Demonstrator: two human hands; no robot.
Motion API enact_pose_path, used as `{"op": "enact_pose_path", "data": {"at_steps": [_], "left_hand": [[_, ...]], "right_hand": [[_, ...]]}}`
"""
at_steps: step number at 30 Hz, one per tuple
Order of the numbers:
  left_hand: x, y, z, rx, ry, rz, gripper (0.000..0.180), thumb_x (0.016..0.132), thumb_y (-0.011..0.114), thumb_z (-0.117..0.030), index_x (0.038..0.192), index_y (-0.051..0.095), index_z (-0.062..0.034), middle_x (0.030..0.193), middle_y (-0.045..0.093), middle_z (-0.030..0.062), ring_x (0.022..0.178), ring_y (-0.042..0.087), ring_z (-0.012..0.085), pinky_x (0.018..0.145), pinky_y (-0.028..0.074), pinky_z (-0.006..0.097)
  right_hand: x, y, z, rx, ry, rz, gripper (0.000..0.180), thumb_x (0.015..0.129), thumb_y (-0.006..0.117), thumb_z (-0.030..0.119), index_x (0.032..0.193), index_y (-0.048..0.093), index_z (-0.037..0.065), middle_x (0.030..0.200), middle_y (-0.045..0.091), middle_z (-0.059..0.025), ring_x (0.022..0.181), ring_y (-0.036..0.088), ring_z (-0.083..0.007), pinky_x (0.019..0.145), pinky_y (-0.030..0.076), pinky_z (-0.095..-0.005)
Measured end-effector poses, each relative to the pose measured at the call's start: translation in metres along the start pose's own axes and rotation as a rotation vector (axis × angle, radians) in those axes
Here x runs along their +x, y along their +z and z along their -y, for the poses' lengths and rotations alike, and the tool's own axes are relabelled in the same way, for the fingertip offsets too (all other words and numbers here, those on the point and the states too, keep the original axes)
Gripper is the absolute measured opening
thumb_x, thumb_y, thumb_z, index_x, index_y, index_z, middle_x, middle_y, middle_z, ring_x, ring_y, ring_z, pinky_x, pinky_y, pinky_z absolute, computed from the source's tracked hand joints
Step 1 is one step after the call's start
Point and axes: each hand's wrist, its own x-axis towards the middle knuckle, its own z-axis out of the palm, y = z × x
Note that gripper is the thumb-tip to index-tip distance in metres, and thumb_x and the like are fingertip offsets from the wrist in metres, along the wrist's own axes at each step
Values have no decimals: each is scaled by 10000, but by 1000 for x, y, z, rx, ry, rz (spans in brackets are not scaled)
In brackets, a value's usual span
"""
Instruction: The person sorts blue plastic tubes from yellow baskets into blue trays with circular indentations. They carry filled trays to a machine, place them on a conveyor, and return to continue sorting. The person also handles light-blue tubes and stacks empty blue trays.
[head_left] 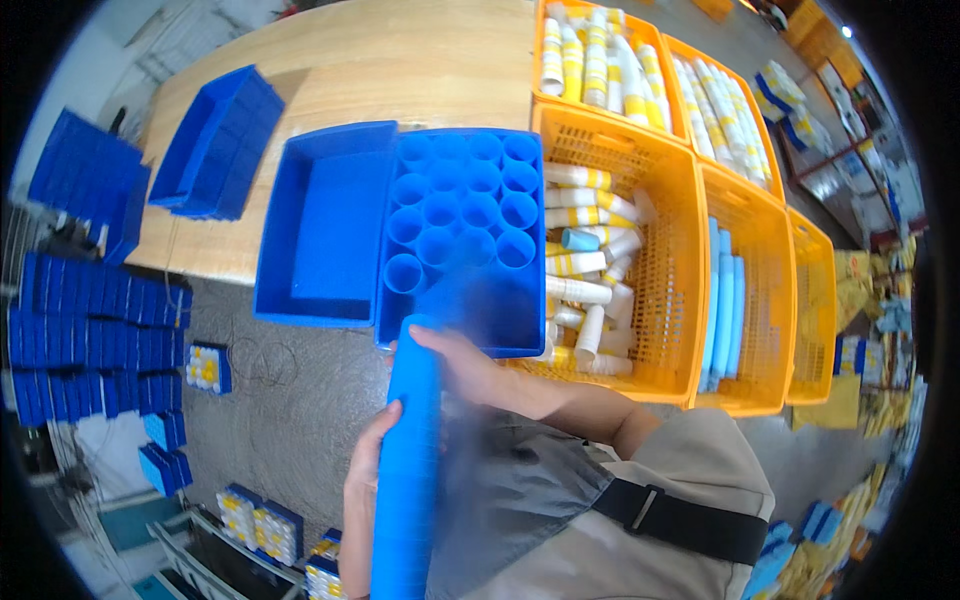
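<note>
A long stack of nested blue cups point(408, 450) runs up from the lower edge in front of my body. My left hand point(370, 455) is wrapped round its side, about midway along. At the stack's upper end, my right hand point(455, 362) has its thumb on the rim of the end cup; its other fingers are partly hidden. Just beyond lies a blue bin point(510, 335) holding rows of upright blue cups point(441, 209), mouths up. In its nearest row one cup point(403, 272) stands at the left. A bluish motion blur covers part of the bin's near middle.
Another blue bin point(335, 225) adjoins on the left, with a tilted one point(218, 142) farther along the wooden table point(420, 60). Orange crates point(690, 270) at right hold white-and-yellow cup stacks and light-blue stacks point(722, 305). Piled blue bins point(95, 330) stand far left.
</note>
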Motion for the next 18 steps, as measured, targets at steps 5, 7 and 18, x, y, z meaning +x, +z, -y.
{"op": "enact_pose_path", "data": {"at_steps": [5, 7, 18], "left_hand": [[49, 8, -56, 288, -296, 174, 582, 968, 613, -391, 1326, 501, 54, 1124, 663, 229, 945, 696, 298, 818, 600, 409], [62, 7, -70, 250, -367, 207, 614, 983, 580, -429, 1345, 480, 56, 1157, 651, 230, 954, 695, 299, 820, 600, 407], [124, -15, -136, 524, -568, 381, 673, 948, 625, -489, 1261, 533, 100, 1019, 685, 201, 858, 706, 274, 764, 603, 391]], "right_hand": [[19, -57, 20, 189, -140, -383, 468, 971, 623, 431, 1247, 587, 56, 1179, 647, -172, 1085, 623, -295, 950, 514, -477], [2, -72, 28, 357, -328, -319, 553, 965, 607, 499, 1301, 538, 66, 1225, 625, -168, 1118, 622, -311, 1029, 470, -520], [47, -13, -26, 228, -291, -515, 541, 935, 672, 465, 1196, 556, 6, 1067, 657, -146, 958, 659, -295, 884, 512, -498]]}}
